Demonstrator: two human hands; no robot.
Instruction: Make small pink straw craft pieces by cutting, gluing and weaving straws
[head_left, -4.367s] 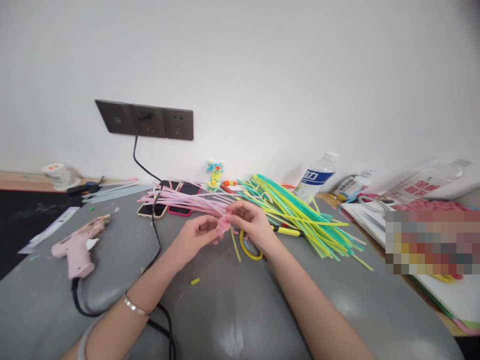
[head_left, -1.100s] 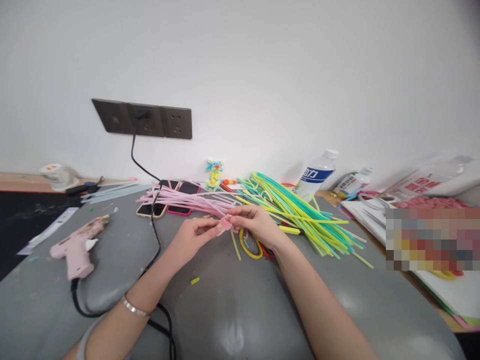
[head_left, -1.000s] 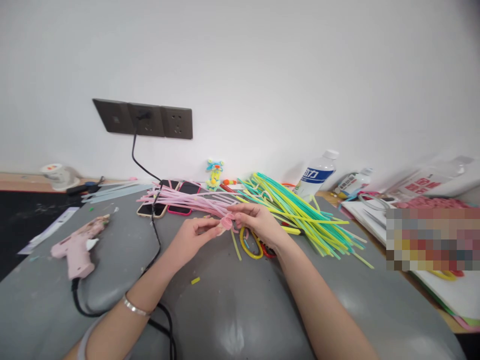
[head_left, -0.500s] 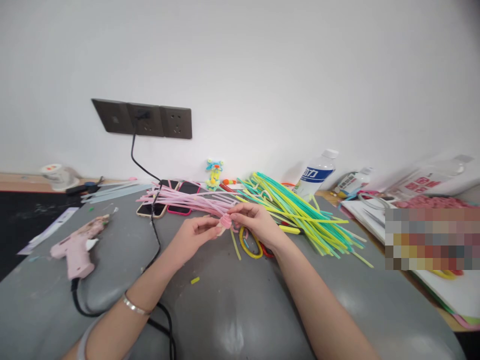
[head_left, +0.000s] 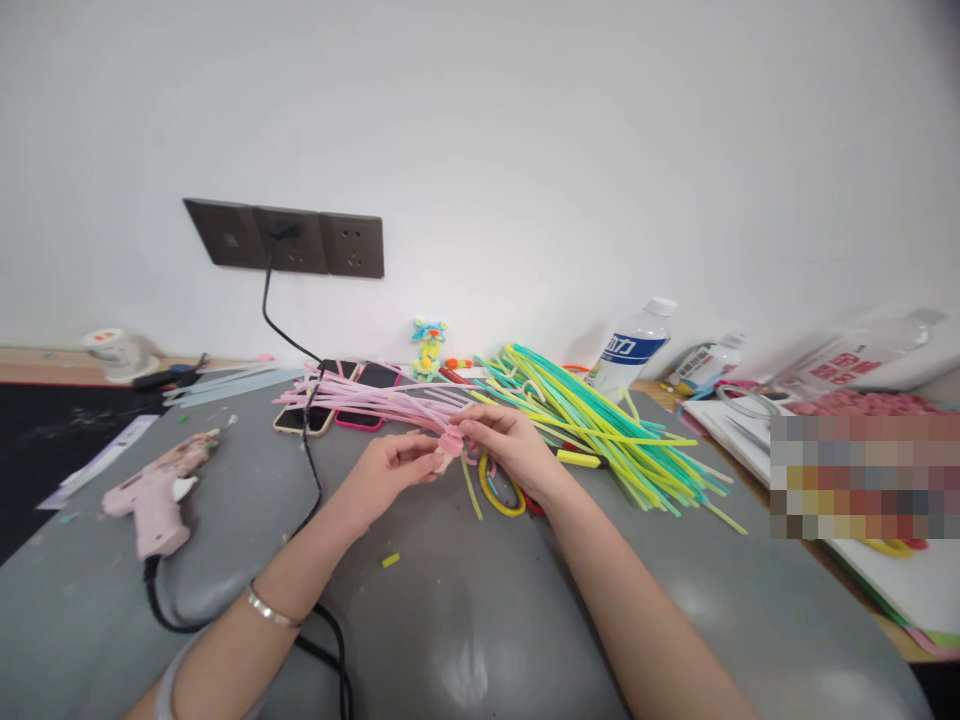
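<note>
Between my two hands is a small pink coiled piece [head_left: 450, 443], held above the grey table [head_left: 465, 610]. My left hand [head_left: 386, 480] pinches it from the left with thumb and fingertips. From the right, the thumb and fingers of my right hand [head_left: 506, 448] close on its other side. Long pink pipe cleaners [head_left: 375, 400] lie just behind the fingers. Scissors with a yellow loop handle [head_left: 501, 488] rest partly hidden beneath my right hand.
A pink glue gun [head_left: 157, 505] lies at left, its black cable [head_left: 319, 490] crossing behind my left forearm. Phones [head_left: 304, 420] sit under the pink bundle. Green and yellow pipe cleaners [head_left: 600, 430] spread at right, near a bottle [head_left: 634, 345]. A yellow scrap [head_left: 391, 561] lies in front.
Almost nothing differs. The fingers of both hands have shifted very slightly around the pink piece, which stays in the same place.
</note>
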